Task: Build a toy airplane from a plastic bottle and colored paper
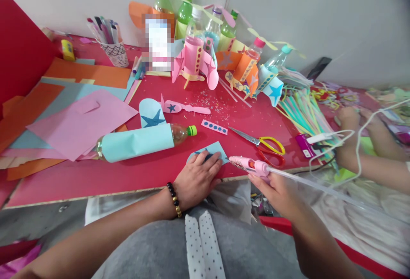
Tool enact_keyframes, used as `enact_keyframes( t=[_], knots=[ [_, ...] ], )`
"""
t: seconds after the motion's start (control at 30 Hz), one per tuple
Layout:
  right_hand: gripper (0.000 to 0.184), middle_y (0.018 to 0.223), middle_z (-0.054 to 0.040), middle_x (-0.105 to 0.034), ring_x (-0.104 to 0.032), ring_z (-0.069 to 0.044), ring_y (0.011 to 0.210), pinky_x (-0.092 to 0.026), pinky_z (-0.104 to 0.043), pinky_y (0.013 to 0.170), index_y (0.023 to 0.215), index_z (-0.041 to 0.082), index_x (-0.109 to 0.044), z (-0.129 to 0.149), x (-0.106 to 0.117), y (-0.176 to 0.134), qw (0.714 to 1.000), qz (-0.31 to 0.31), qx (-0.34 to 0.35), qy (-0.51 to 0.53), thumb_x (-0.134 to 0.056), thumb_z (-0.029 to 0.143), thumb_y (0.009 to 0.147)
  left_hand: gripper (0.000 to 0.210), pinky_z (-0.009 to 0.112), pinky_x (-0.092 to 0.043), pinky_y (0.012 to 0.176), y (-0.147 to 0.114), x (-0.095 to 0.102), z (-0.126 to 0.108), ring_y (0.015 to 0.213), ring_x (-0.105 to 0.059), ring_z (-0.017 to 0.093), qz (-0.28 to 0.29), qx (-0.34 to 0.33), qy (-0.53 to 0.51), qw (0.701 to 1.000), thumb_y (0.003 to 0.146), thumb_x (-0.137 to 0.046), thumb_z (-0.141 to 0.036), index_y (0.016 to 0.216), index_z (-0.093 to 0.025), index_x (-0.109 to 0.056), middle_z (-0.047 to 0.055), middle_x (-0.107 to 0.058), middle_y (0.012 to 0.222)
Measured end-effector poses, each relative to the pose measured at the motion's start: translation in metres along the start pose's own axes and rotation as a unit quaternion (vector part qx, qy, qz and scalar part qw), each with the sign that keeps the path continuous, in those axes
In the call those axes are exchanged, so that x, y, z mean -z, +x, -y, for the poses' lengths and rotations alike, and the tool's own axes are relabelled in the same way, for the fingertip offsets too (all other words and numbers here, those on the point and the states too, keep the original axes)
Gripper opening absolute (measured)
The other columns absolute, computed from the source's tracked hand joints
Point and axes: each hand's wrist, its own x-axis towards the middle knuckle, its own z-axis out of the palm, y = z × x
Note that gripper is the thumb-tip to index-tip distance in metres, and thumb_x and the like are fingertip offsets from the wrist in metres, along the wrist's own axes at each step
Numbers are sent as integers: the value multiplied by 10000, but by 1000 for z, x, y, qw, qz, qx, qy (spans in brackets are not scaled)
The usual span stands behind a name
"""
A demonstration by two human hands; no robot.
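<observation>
My left hand [201, 176] lies flat on a light blue paper fin [220, 149] with a dark blue star, pressing it to the table by the front edge. My right hand [278, 189] is closed around a pink hot glue gun [253, 166] with a long clear glue stick out of its back. The gun's nozzle is right by the fin's right corner. Just beyond lies a plastic bottle [185, 131] wrapped in light blue paper [141, 141], on its side. Another star fin [153, 114], a pink paper propeller [188, 108] and a dotted pink strip [214, 127] lie nearby.
Scissors [262, 141] lie open beyond the glue gun. Decorated bottle rockets [194, 53] stand along the wall, near a pen cup [113, 50]. Coloured paper sheets [83, 119] cover the left side. A co-worker's arms [368, 164], pipe-like strips [307, 108] and a white cable [359, 146] are at right.
</observation>
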Motion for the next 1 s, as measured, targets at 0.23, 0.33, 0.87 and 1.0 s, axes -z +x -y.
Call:
enact_keyframes(
  t=[0.23, 0.33, 0.87, 1.0],
  knots=[
    [414, 1241, -77, -651, -584, -309, 1172, -457, -474, 1011, 1337, 260, -555, -4, 1, -6, 1000, 4, -9, 5, -479, 355, 941, 451, 473, -333, 1030, 0, -2, -1, 1276, -366, 301, -8, 2, 0, 1000, 956, -427, -409, 1357, -208, -476, 48, -433, 1475],
    [412, 1278, -67, -629, -551, -303, 1219, -430, -477, 1044, 1341, 267, -551, -3, 1, -6, 1000, 13, -5, 22, -468, 353, 947, 449, 473, -333, 1031, 0, -1, -1, 1276, -364, 300, -10, 1, 1, 1000, 956, -426, -407, 1357, -213, -479, 45, -440, 1470],
    [303, 507, -13, -609, -594, -188, 462, -468, -271, 434, 773, 183, -662, -13, 9, -10, 987, -101, -115, 51, -594, 465, 860, 458, 474, -327, 1036, -1, -2, -1, 1273, -366, 304, -11, 0, 2, 1000, 957, -425, -409, 1365, -204, -466, 40, -425, 1484],
    [344, 580, -22, -652, -612, -180, 487, -437, -239, 401, 930, 147, -650, -26, 8, 11, 967, -146, -128, 163, -696, 452, 778, 449, 473, -332, 1037, -1, -2, 0, 1267, -369, 302, -11, -2, -2, 1000, 963, -415, -405, 1357, -199, -475, 36, -437, 1475]
  ],
)
